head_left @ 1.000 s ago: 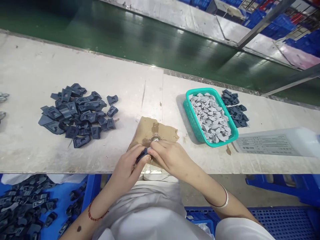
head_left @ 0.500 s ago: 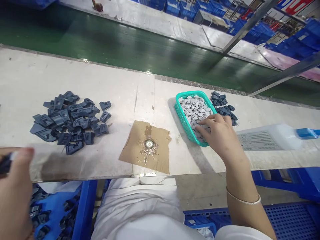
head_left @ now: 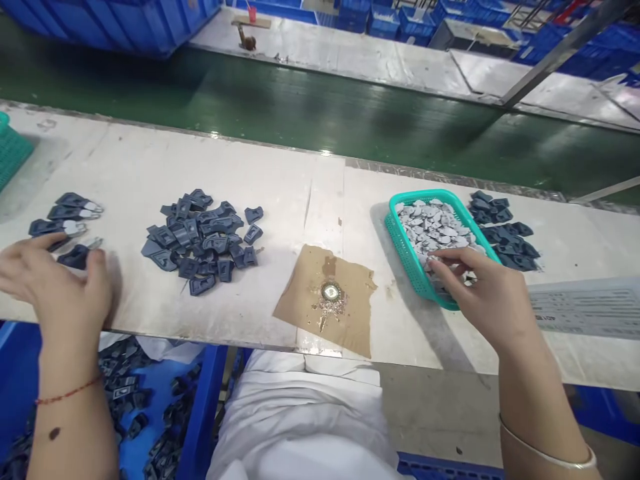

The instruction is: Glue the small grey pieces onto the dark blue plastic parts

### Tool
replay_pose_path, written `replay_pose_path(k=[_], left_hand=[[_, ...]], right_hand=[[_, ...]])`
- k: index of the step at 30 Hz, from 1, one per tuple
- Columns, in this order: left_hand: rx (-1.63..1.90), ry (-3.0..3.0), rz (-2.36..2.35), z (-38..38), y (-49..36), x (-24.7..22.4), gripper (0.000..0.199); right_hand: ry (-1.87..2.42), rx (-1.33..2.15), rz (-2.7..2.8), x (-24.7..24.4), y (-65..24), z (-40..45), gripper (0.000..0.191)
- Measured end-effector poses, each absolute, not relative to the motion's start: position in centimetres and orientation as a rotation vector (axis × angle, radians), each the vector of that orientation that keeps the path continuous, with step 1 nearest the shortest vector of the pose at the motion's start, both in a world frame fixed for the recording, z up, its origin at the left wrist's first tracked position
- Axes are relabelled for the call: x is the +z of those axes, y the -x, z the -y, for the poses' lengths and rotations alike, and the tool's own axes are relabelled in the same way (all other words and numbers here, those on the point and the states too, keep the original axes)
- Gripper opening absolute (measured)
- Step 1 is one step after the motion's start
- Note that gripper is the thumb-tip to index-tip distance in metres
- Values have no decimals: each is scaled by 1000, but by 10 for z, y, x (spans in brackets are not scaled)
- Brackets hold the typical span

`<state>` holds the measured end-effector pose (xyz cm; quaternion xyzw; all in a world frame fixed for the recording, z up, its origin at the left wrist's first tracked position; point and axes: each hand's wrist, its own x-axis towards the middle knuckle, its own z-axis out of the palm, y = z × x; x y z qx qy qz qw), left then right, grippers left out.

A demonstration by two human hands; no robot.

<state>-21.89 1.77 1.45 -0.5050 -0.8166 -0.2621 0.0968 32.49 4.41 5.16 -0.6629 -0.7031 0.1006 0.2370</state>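
Observation:
On the left of the table, my left hand (head_left: 55,277) has its fingers and thumb apart around a dark blue-grey plastic part (head_left: 75,257), which rests on the table. Similar parts with pale tips (head_left: 67,212) lie just beyond it. My right hand (head_left: 480,293) reaches over the green basket (head_left: 413,270), thumb and forefinger pinched at a small light-grey piece. Many such grey pieces (head_left: 433,223) fill this basket. Between the hands lie a heap of dark blue-grey parts (head_left: 195,237) and a brown paper sheet (head_left: 295,303) bearing a small round wet-looking object (head_left: 331,291).
More dark parts (head_left: 510,243) sit right of the basket. A white labelled bottle (head_left: 590,307) lies at the right. Another green basket (head_left: 13,153) stands far left. Beyond the table runs a green belt (head_left: 280,107) with a blue crate (head_left: 115,23). Below is a blue bin (head_left: 205,413).
The view has shifted left. My left hand has moved forward over the table and opened, with a dark part now lying by its fingers. My right hand stays at the basket, fingertips drawn together.

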Motion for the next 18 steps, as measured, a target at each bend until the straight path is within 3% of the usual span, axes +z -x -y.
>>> replay_pose_path(k=[5,9,18], left_hand=[[-729,2185,1957,-8,166,22,38],[-522,2192,1938,-7,143,19,39],[-688,2159,2085,-8,152,18,29]], right_hand=[[1537,898,1432,52,-289,-28,21],[1330,1245,1329,49,-259,-27,18],[1206,1589,1049,31,-226,-34,32]])
